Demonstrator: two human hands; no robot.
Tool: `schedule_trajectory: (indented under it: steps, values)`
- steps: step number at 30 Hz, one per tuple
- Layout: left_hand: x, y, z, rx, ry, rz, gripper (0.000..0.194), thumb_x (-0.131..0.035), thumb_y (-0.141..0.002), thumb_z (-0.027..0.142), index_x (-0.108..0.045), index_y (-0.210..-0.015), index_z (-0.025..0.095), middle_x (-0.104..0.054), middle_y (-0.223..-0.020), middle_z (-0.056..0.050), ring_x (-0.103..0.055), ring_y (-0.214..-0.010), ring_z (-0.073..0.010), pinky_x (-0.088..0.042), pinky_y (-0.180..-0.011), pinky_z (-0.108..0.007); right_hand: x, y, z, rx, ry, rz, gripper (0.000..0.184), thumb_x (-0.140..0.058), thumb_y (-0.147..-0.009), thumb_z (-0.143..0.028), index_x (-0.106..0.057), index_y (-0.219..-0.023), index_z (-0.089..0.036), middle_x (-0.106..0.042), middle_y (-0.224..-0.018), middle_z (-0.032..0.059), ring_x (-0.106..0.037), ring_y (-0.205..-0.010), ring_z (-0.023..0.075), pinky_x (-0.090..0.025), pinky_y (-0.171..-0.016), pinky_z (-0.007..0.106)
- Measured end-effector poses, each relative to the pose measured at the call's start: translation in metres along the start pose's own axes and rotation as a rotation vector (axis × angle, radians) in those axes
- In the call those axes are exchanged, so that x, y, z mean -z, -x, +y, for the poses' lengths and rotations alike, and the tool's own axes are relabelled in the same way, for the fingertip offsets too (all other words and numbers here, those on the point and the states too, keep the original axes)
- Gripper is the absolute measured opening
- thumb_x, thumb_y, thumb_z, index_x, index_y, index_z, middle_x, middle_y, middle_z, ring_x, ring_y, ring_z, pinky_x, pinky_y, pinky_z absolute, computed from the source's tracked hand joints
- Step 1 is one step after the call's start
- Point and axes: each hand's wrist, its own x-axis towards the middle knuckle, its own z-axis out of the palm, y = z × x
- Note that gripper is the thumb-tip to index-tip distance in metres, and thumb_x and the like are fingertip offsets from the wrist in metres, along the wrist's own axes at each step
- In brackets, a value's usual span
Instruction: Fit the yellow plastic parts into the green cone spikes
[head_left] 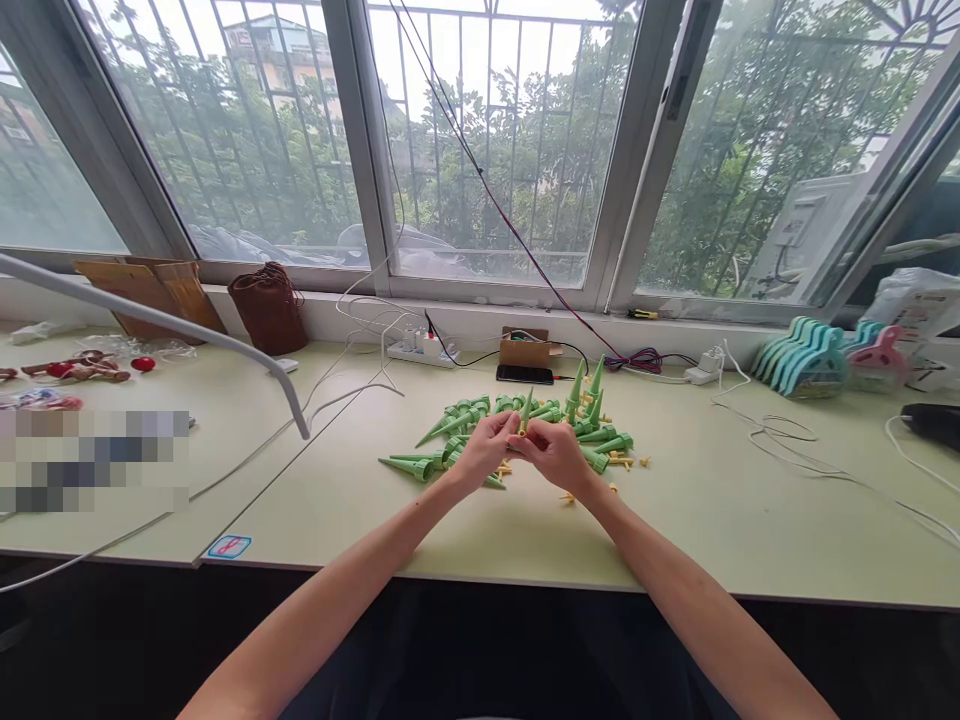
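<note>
Above the table, my left hand (486, 447) and my right hand (553, 452) meet with their fingers closed round one green plastic watering spike (527, 403). Its tip points up and away from me. A small yellow fitting (522, 433) shows at its near end, between my fingertips. My fingers hide part of the spike. Behind and beside my hands lies a pile of similar green spikes (459, 420), several of them standing upright on the right (576, 398). Small yellow fittings (621, 460) are scattered among and in front of them.
Behind the pile are a dark phone (525, 374), a small cardboard box (523, 350) and a power strip (421, 350). Cables (772, 435) run across the table (720, 540). Teal hangers (801, 358) stand at right. A grey curved arm (187, 325) crosses the left; a brown pouch (268, 310) stands behind.
</note>
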Motion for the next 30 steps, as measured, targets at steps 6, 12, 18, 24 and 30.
schedule_trajectory:
  steps: [6, 12, 18, 24, 30]
  values:
    - [-0.0009, 0.0007, 0.0025, 0.01, 0.014, -0.001, 0.046, -0.065, -0.074, 0.056, -0.046, -0.066, 0.015, -0.044, -0.059, 0.005, -0.046, -0.056, -0.0072, -0.053, -0.058, -0.025, 0.0008, -0.0003, -0.0012, -0.015, -0.009, 0.0, 0.047, -0.059, -0.084, -0.048, -0.035, -0.057, -0.019, -0.033, -0.049, -0.006, -0.027, -0.049, 0.0085, -0.024, -0.046, 0.024]
    - [0.0018, 0.0005, 0.0031, 0.037, 0.022, -0.055, 0.045, -0.063, -0.076, 0.056, -0.05, -0.069, 0.014, -0.052, -0.063, 0.002, -0.053, -0.059, -0.0087, -0.056, -0.064, -0.029, 0.0012, -0.0008, -0.0018, -0.02, -0.026, -0.001, 0.046, -0.058, -0.085, -0.048, -0.035, -0.057, -0.019, -0.034, -0.049, -0.0059, -0.028, -0.048, 0.0082, -0.025, -0.046, 0.023]
    - [0.0033, -0.0007, 0.0025, 0.05, 0.035, -0.064, 0.045, -0.065, -0.073, 0.057, -0.056, -0.076, 0.013, -0.057, -0.068, 0.0, -0.057, -0.063, -0.0106, -0.056, -0.064, -0.029, 0.0019, -0.001, -0.0028, -0.033, -0.033, -0.017, 0.045, -0.056, -0.085, -0.051, -0.037, -0.058, -0.02, -0.036, -0.049, -0.0051, -0.029, -0.048, 0.0088, -0.026, -0.045, 0.023]
    - [0.0035, -0.0003, 0.0041, 0.053, 0.009, -0.071, 0.044, -0.064, -0.075, 0.056, -0.058, -0.081, 0.013, -0.061, -0.071, -0.002, -0.06, -0.064, -0.0122, -0.058, -0.065, -0.033, 0.0029, -0.0012, -0.0051, -0.02, -0.049, -0.032, 0.041, -0.055, -0.086, -0.048, -0.042, -0.06, -0.02, -0.039, -0.051, -0.0047, -0.031, -0.048, 0.009, -0.027, -0.045, 0.024]
    - [0.0078, 0.0001, 0.0023, 0.054, -0.049, -0.088, 0.043, -0.062, -0.077, 0.056, -0.058, -0.084, 0.014, -0.063, -0.073, -0.003, -0.063, -0.068, -0.0139, -0.058, -0.067, -0.033, 0.0035, -0.0014, -0.0025, -0.003, -0.092, -0.084, 0.036, -0.053, -0.088, -0.046, -0.048, -0.064, -0.019, -0.04, -0.051, -0.0047, -0.032, -0.048, 0.0095, -0.028, -0.046, 0.024]
